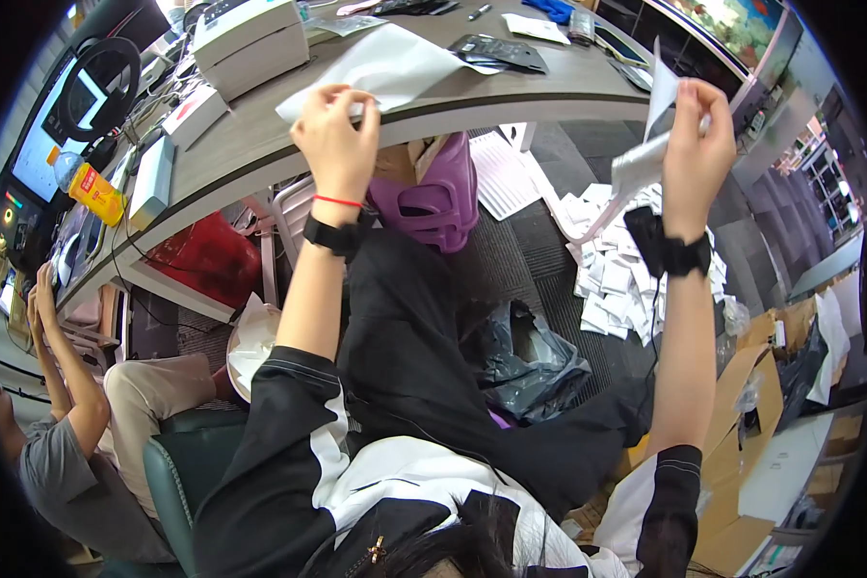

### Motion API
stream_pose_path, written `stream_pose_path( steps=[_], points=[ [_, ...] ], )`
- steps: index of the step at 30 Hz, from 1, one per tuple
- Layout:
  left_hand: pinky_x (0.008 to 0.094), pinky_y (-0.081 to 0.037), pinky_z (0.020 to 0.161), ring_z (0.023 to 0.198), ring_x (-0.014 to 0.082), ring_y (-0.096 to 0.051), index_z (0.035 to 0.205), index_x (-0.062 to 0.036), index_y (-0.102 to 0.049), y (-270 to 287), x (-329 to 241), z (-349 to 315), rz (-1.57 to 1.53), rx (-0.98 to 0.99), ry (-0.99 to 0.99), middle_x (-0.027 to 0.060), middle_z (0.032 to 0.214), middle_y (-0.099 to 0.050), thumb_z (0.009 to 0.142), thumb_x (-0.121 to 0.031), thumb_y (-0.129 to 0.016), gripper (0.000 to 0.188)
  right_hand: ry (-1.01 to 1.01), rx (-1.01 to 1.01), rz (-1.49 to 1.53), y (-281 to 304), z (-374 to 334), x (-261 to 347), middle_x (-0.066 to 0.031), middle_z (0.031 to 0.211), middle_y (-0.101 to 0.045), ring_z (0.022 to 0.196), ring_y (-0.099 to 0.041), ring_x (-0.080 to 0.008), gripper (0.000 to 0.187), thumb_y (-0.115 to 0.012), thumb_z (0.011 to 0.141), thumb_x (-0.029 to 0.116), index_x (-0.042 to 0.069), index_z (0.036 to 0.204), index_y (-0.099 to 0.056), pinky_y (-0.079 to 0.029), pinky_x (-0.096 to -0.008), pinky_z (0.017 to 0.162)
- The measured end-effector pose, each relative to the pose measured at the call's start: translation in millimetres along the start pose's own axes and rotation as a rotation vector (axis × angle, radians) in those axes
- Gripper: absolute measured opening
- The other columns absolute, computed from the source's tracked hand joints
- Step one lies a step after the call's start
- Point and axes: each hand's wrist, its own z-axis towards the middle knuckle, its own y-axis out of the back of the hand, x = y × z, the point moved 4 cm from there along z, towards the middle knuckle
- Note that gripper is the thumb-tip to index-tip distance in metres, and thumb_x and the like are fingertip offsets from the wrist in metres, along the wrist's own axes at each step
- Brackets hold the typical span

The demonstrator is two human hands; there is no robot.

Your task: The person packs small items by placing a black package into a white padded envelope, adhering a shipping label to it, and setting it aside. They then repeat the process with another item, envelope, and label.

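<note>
My left hand (335, 140) is closed, its fingers pinching the near left edge of a white sheet (395, 67) raised over the grey desk (260, 125). The sheet's far right end reaches a black flat packet (501, 53) lying on the desk. Off the desk's right end, my right hand (700, 149) is closed on a thin white piece (638, 166) that looks like paper or film. One corner of it sticks up beside the fingers, and a folded part hangs to the left. Black bands circle both wrists.
On the desk are a white printer (250, 48), a phone (621, 45) and a yellow-labelled bottle (96, 193). Below lie a purple plastic stool (438, 197), a dark plastic bag (535, 361) and heaped white packets (621, 279). A co-worker (67, 472) sits left; a cardboard box (747, 443) stands right.
</note>
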Motion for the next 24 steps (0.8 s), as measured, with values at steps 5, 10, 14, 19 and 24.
stream_pose_path(
  steps=[5, 10, 14, 19, 24],
  points=[
    [0.0382, -0.044, 0.088, 0.097, 0.029, -0.058, 0.102, -0.0097, -0.07, 20, -19, 10, -0.071, -0.24, -0.173, 0.0108, 0.104, -0.064, 0.084, 0.0, -0.058, 0.023, -0.552, -0.018, 0.309, 45, -60, -15, 0.0035, 0.074, -0.053, 0.063, -0.043, -0.0026, 0.017, -0.056, 0.096, 0.017, 0.001, 0.095, -0.062, -0.034, -0.0188, 0.056],
    [0.0298, -0.049, 0.08, 0.089, 0.0171, -0.064, 0.115, 0.0007, -0.059, 41, -122, -57, -1.05, 0.484, 0.223, 0.0092, 0.099, -0.065, 0.095, -0.013, -0.055, 0.024, -0.337, -0.076, 0.045, 58, -101, 10, -0.0009, 0.081, -0.059, 0.064, -0.049, -0.0094, 0.012, -0.056, 0.095, 0.013, 0.002, 0.094, -0.06, -0.039, -0.024, 0.06],
    [0.0357, -0.042, 0.1, 0.119, 0.0227, -0.053, 0.141, -0.0016, -0.034, 34, -199, -113, -1.718, 0.855, 0.546, 0.015, 0.13, -0.052, 0.095, -0.025, -0.057, 0.057, 0.464, 0.131, -0.245, 59, -128, 49, -0.0063, 0.095, -0.067, 0.066, -0.056, -0.0178, 0.014, -0.066, 0.08, 0.01, 0.008, 0.094, -0.063, -0.04, -0.03, 0.059],
    [0.0352, -0.039, 0.103, 0.119, 0.0199, -0.051, 0.135, -0.0007, -0.035, 15, -202, -127, -1.763, 0.744, 0.746, 0.0142, 0.128, -0.052, 0.095, -0.021, -0.059, 0.051, 0.398, 0.38, -0.237, 53, -149, 54, -0.0008, 0.1, -0.067, 0.067, -0.057, -0.016, 0.017, -0.068, 0.081, 0.022, 0.01, 0.093, -0.066, -0.04, -0.0293, 0.058],
    [0.0362, -0.049, 0.096, 0.114, 0.0211, -0.058, 0.13, -0.002, -0.039, 8, -193, -125, -1.672, 0.569, 0.789, 0.0147, 0.123, -0.057, 0.097, -0.005, -0.048, 0.035, -0.397, 0.181, 0.271, 71, -168, 33, -0.0093, 0.111, -0.061, 0.068, -0.056, -0.0133, 0.029, -0.06, 0.093, 0.016, 0.0, 0.117, -0.054, -0.043, -0.0281, 0.061]
  ],
)
